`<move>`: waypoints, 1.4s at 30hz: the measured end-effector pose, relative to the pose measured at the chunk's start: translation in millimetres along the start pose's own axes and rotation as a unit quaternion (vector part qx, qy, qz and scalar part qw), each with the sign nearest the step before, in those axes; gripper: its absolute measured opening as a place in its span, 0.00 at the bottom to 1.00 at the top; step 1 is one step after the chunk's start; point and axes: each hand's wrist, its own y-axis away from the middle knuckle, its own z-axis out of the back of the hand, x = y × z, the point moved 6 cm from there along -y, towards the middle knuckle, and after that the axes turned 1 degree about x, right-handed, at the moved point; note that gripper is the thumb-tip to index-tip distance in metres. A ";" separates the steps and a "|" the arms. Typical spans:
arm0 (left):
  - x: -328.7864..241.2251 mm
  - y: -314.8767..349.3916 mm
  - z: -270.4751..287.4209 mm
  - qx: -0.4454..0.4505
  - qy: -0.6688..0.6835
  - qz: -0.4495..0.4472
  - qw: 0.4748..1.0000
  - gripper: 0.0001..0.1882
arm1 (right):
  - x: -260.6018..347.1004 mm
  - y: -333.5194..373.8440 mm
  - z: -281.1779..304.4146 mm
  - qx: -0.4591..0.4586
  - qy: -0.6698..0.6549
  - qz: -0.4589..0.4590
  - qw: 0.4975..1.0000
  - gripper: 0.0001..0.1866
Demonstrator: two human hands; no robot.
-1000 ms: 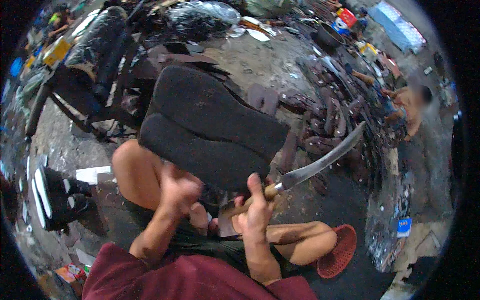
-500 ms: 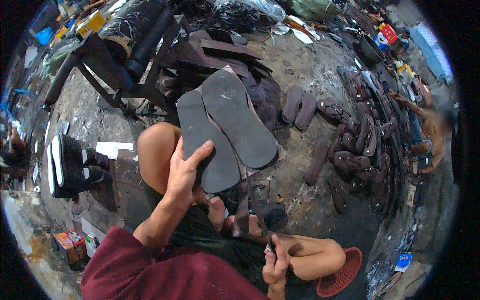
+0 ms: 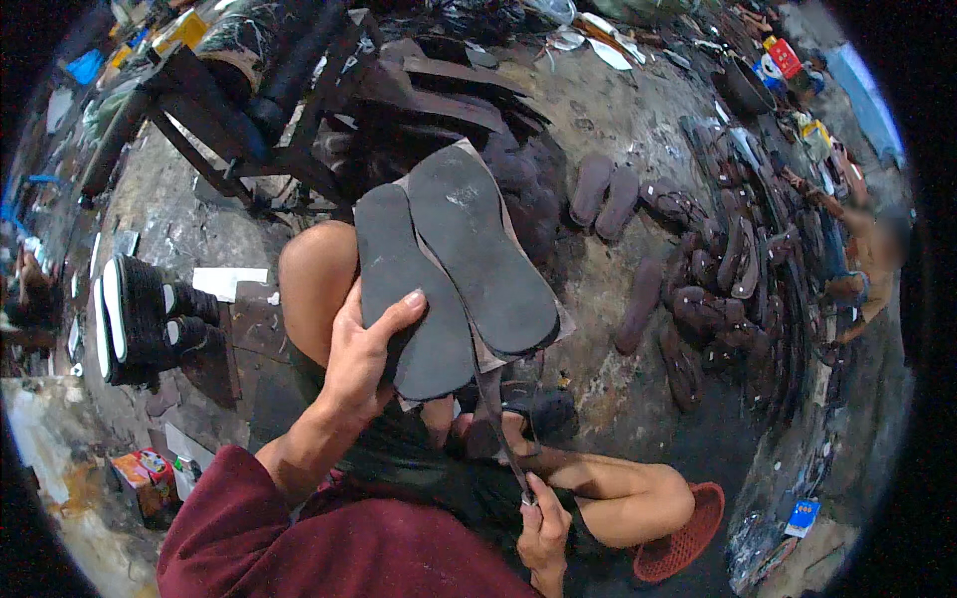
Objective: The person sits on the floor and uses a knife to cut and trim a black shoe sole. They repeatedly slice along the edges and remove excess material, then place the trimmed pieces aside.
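My left hand [image 3: 369,344] grips the near left side of two dark grey shoe soles, its thumb across the top face. The left sole [image 3: 399,259] and the larger right sole [image 3: 483,244] lie side by side; pale-edged sheet material [image 3: 560,329] sticks out beyond their outlines. From the near edge of the right sole a narrow dark strip [image 3: 506,448] hangs down. Lower down, my right hand [image 3: 543,528] is closed on the strip's bottom end. Something small and shiny shows at its fingertips, too small to name.
Brown sandals [image 3: 713,309] lie heaped at the right, with a pair of brown soles [image 3: 603,194] nearby. Dark sheets [image 3: 449,90] are piled ahead beside a metal roller frame [image 3: 214,120]. Black sandals [image 3: 130,319] stand left. A red basket-like thing [image 3: 683,533] sits by my knee.
The soles tip slightly and their near ends drop a little in my left hand. The dark strip now runs taut-looking down to my right hand, which has shifted slightly left.
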 end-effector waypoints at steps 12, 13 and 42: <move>10.3 10.7 12.3 0.007 -0.059 0.010 0.998 0.28 | 49.6 -94.9 -30.0 -0.074 -0.076 0.131 0.986 0.18; 9.1 12.0 12.1 0.009 -0.066 0.016 0.998 0.28 | 50.9 -99.8 -29.9 -0.074 -0.087 0.142 0.983 0.18; 20.2 31.3 20.0 0.100 -0.118 -0.028 0.988 0.36 | 145.2 -257.2 -52.8 0.103 -0.504 0.070 0.855 0.38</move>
